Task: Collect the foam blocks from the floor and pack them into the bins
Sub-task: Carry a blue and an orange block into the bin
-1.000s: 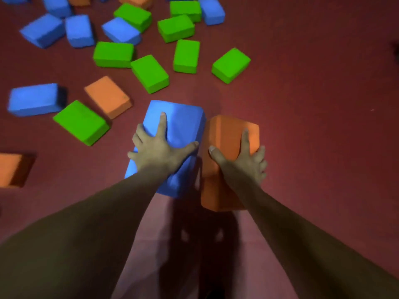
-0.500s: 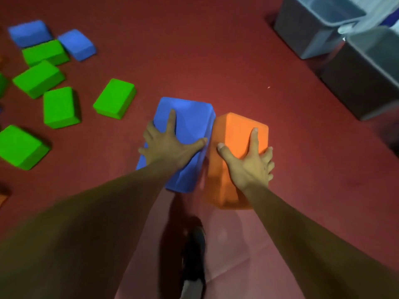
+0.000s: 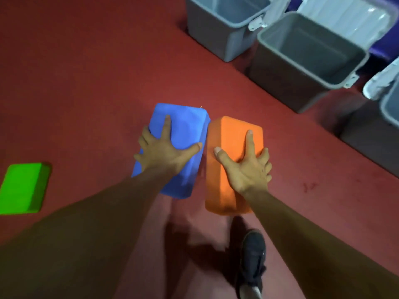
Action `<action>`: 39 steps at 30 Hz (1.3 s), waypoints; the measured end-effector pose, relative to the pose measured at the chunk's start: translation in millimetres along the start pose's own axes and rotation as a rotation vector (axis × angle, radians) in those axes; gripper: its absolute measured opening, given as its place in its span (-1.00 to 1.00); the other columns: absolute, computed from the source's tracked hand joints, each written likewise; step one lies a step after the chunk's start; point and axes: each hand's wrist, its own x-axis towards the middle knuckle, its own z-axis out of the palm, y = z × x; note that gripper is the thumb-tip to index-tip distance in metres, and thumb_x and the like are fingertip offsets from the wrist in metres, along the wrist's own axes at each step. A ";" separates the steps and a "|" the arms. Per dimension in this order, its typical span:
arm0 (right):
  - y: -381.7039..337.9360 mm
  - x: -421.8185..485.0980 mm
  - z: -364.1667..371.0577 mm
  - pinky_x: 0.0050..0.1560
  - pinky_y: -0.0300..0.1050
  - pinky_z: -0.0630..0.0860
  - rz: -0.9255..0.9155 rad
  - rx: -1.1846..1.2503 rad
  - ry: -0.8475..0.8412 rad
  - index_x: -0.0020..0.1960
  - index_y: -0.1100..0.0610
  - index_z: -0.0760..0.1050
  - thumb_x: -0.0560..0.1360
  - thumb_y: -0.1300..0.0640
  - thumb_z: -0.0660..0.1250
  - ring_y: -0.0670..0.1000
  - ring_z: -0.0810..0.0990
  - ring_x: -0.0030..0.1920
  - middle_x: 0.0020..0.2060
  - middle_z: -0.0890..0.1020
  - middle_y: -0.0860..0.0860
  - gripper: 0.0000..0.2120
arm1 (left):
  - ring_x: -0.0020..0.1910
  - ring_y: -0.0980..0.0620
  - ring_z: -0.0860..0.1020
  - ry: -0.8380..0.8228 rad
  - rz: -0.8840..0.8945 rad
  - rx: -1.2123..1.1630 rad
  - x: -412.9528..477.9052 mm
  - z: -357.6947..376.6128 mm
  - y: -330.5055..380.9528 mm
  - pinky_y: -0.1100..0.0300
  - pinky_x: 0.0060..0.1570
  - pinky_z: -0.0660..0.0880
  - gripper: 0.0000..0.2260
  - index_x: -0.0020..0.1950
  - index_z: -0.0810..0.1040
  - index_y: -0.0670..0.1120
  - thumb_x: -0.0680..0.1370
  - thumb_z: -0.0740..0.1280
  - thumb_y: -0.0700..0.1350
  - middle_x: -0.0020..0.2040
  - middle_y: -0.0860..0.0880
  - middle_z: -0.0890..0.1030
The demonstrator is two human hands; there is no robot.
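Note:
My left hand (image 3: 165, 152) grips a blue foam block (image 3: 183, 130) from above, thumb on its right side and fingers wrapped over its left edge. My right hand (image 3: 246, 167) grips an orange foam block (image 3: 228, 139) the same way. Both blocks are carried side by side above the red floor, nearly touching. Two grey bins stand open at the upper right: a lighter one (image 3: 231, 42) and a darker one (image 3: 302, 87). No block shows inside either. One green foam block (image 3: 21, 188) lies on the floor at the far left.
A third bin's edge (image 3: 388, 106) shows at the right border. White lids (image 3: 345, 16) lean behind the bins. My dark shoe (image 3: 252, 251) steps on the red floor (image 3: 97, 72) below the orange block.
The view has swung right toward the bins. The pile of scattered blocks slid out of view on the left, and the bins have come much closer. Both hands keep the same hold.

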 end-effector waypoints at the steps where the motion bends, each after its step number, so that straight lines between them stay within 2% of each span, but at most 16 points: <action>1: -1.3 25.0 -14.1 0.53 0.31 0.02 0.019 0.032 0.014 0.57 -0.40 -0.17 0.24 -0.65 0.22 0.30 0.06 0.56 0.62 -0.04 0.17 0.04 | 0.52 -0.24 0.14 -0.015 0.014 0.003 19.0 7.6 23.4 -0.39 0.37 0.19 0.01 0.59 -0.07 0.31 0.28 0.29 0.58 0.54 -0.18 0.11; 3: 3.4 88.1 -43.6 0.53 0.30 -0.01 0.087 0.051 0.035 0.56 -0.42 -0.19 0.27 -0.63 0.24 0.30 0.03 0.57 0.63 -0.06 0.17 0.01 | 0.53 -0.24 0.12 -0.032 0.040 0.024 54.8 26.9 73.8 -0.40 0.37 0.19 0.01 0.59 -0.08 0.31 0.27 0.28 0.59 0.55 -0.18 0.11; 6: 15.3 157.4 -72.9 0.53 0.29 -0.01 0.088 0.071 0.065 0.56 -0.42 -0.19 0.28 -0.62 0.25 0.30 0.02 0.58 0.63 -0.07 0.16 0.01 | 0.52 -0.25 0.14 -0.035 0.077 0.029 100.7 60.9 143.4 -0.40 0.38 0.20 0.01 0.59 -0.06 0.32 0.25 0.28 0.60 0.54 -0.19 0.12; 11: 45.4 255.3 -140.5 0.53 0.31 -0.02 0.180 0.062 0.055 0.56 -0.41 -0.19 0.25 -0.65 0.23 0.30 0.01 0.58 0.63 -0.08 0.17 0.04 | 0.45 -0.26 0.25 -0.029 0.111 0.039 140.7 113.2 252.6 -0.39 0.30 0.29 0.01 0.58 0.07 0.28 0.22 0.31 0.58 0.48 -0.18 0.22; 16: 64.5 328.0 -216.8 0.52 0.30 -0.01 0.229 0.101 0.148 0.57 -0.40 -0.18 0.25 -0.65 0.23 0.31 0.03 0.58 0.63 -0.07 0.17 0.04 | 0.53 -0.23 0.12 -0.146 0.160 0.038 175.1 142.7 366.2 -0.36 0.41 0.18 0.02 0.60 -0.04 0.29 0.27 0.34 0.56 0.57 -0.15 0.09; 20: 80.3 365.2 -260.4 0.52 0.30 0.01 0.283 0.130 0.214 0.57 -0.40 -0.18 0.25 -0.65 0.22 0.30 0.04 0.58 0.63 -0.06 0.17 0.04 | 0.54 -0.21 0.10 -0.190 0.220 0.074 184.6 159.4 443.0 -0.37 0.41 0.18 0.03 0.60 -0.09 0.31 0.25 0.27 0.60 0.57 -0.16 0.06; 29: 145.7 425.9 -349.7 0.51 0.32 0.03 0.421 0.189 0.357 0.57 -0.39 -0.17 0.27 -0.64 0.23 0.32 0.06 0.56 0.62 -0.02 0.18 0.02 | 0.51 -0.19 0.14 -0.306 0.384 0.100 183.4 219.5 584.2 -0.29 0.38 0.22 0.03 0.60 -0.06 0.32 0.24 0.29 0.60 0.56 -0.14 0.08; 34: 196.0 434.0 -414.3 0.51 0.31 0.04 0.512 0.225 0.437 0.57 -0.41 -0.17 0.26 -0.64 0.23 0.29 0.09 0.56 0.62 0.00 0.16 0.02 | 0.51 -0.19 0.15 -0.357 0.501 0.119 148.8 250.9 668.3 -0.28 0.37 0.24 0.02 0.59 -0.07 0.33 0.25 0.28 0.60 0.55 -0.13 0.09; 39: 275.9 448.1 -486.0 0.51 0.30 0.02 0.572 0.264 0.538 0.57 -0.39 -0.16 0.27 -0.64 0.24 0.28 0.07 0.57 0.63 -0.02 0.14 0.02 | 0.54 -0.17 0.11 -0.390 0.623 0.153 98.7 303.4 765.6 -0.27 0.34 0.24 0.03 0.59 -0.10 0.33 0.24 0.23 0.63 0.56 -0.13 0.07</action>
